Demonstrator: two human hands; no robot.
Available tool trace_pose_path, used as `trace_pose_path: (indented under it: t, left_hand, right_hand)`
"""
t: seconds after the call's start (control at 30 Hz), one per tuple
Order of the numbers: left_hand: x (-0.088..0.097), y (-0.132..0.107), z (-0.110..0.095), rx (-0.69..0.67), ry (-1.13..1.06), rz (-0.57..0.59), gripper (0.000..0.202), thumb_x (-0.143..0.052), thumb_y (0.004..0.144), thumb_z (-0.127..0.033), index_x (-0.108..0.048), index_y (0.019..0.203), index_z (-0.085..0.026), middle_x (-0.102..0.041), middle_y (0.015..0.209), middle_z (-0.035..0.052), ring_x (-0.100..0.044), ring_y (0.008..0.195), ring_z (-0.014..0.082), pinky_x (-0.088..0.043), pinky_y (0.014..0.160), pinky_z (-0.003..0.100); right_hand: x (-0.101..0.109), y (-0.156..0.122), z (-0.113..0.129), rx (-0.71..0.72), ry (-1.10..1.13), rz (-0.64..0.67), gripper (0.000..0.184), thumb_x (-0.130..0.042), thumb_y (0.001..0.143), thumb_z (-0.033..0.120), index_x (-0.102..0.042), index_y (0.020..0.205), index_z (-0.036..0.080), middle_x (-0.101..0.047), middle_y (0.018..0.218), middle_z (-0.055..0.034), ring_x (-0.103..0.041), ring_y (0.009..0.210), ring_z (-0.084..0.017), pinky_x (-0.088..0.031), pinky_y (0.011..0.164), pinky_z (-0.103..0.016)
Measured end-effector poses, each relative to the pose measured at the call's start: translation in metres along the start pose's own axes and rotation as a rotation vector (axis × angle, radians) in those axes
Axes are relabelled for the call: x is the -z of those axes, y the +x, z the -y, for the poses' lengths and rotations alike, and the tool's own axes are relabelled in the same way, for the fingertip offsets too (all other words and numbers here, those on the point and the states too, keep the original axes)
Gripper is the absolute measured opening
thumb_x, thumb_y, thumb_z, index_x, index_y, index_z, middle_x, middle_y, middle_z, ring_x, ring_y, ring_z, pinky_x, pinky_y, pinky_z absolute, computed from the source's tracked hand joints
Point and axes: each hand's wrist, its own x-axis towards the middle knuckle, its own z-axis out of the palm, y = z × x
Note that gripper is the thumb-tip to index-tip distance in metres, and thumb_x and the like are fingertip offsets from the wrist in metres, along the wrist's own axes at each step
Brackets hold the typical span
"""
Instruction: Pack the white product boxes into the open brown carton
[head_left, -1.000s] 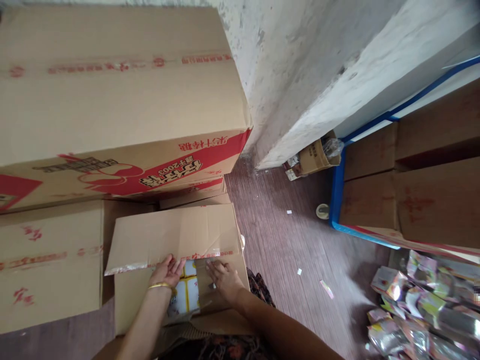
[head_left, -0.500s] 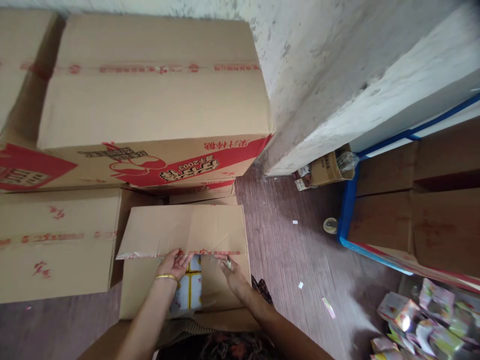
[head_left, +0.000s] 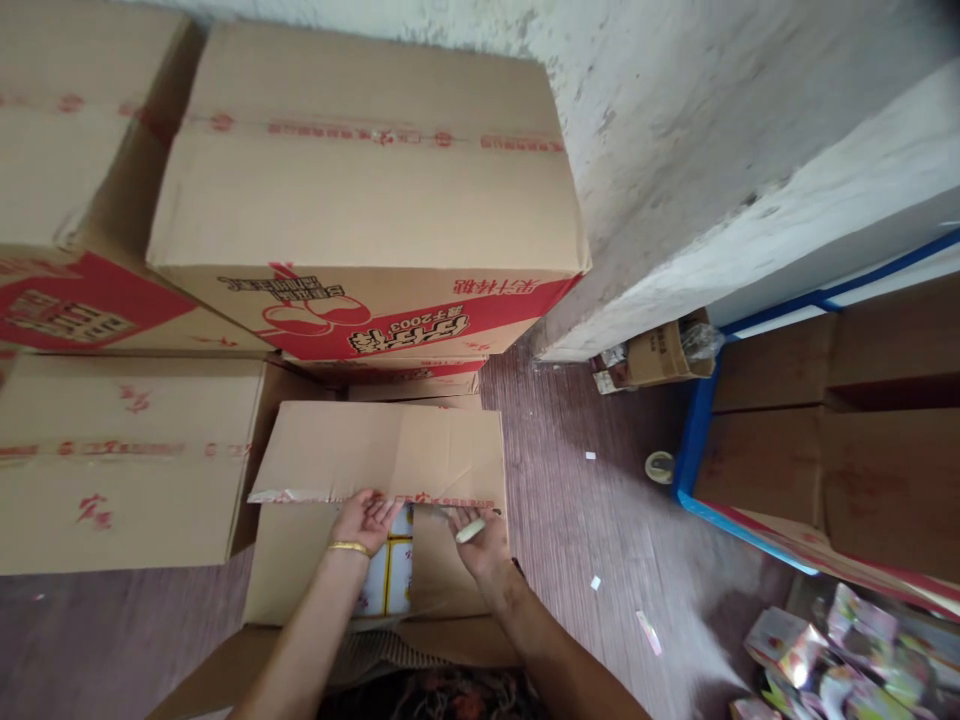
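While left hand (head_left: 365, 518) grips carton flap (head_left: 382, 455) | right hand (head_left: 484, 540) clasps cutter (head_left: 470, 530)

1. A single head view looks steeply down from above the person's arms, facing a wall (head_left: 675, 120).
2. It sits close over an open carton (head_left: 390, 470); stacked boxes (head_left: 360, 200) rise ahead.
3. The floor (head_left: 592, 520) spreads rightward.

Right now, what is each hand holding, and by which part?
The right hand grips a small pale tool, likely a cutter, by its handle, at the taped flap seam. The left hand holds the open carton's far flap by its near edge.
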Motion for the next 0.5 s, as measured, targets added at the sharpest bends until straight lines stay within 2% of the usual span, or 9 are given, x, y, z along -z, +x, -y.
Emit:
trace_pose_path:
  t: [0.13, 0.3, 0.43, 0.5]
  left_hand:
    - [0.001, -0.003, -0.001, 0.020, 0.010, 0.034, 0.024, -0.047, 0.086, -0.009, -0.046, 0.062, -0.014, -0.052, 0.061, 0.0042, -0.059, 0.063, 0.0152, -0.059, 0.067, 0.030]
    - [0.006, -0.001, 0.000, 0.032, 0.006, 0.066, 0.020, -0.049, 0.086, -0.014, -0.047, 0.066, -0.015, -0.052, 0.065, 0.0044, -0.060, 0.065, 0.0160, -0.060, 0.071, 0.034]
    - [0.011, 0.000, -0.001, 0.043, -0.012, 0.100, 0.015, -0.048, 0.085, -0.014, -0.047, 0.070, -0.016, -0.053, 0.066, 0.0043, -0.061, 0.066, 0.0163, -0.060, 0.073, 0.033]
    - [0.014, 0.000, -0.002, 0.058, -0.021, 0.108, 0.010, -0.048, 0.084, -0.014, -0.049, 0.074, -0.015, -0.055, 0.069, 0.0060, -0.062, 0.068, 0.0175, -0.060, 0.074, 0.035]
  right_hand:
    - [-0.007, -0.003, -0.002, -0.115, 0.272, -0.108, 0.016, -0.047, 0.071, 0.040, -0.045, 0.070, 0.024, -0.066, 0.073, -0.0017, -0.065, 0.073, -0.017, -0.056, 0.078, -0.037]
    - [-0.018, -0.007, -0.005, -0.108, 0.328, -0.142, 0.019, -0.051, 0.069, 0.042, -0.044, 0.070, 0.024, -0.063, 0.065, 0.0016, -0.062, 0.062, -0.015, -0.053, 0.061, -0.030]
    - [-0.024, -0.009, -0.004, -0.197, 0.506, -0.208, 0.011, -0.053, 0.070, 0.031, -0.048, 0.076, 0.023, -0.061, 0.061, 0.0044, -0.059, 0.055, -0.012, -0.048, 0.050, -0.023]
    - [-0.026, -0.008, -0.005, -0.183, 0.497, -0.212, 0.012, -0.054, 0.069, 0.029, -0.050, 0.078, 0.023, -0.062, 0.062, 0.0050, -0.060, 0.055, -0.011, -0.048, 0.050, -0.022]
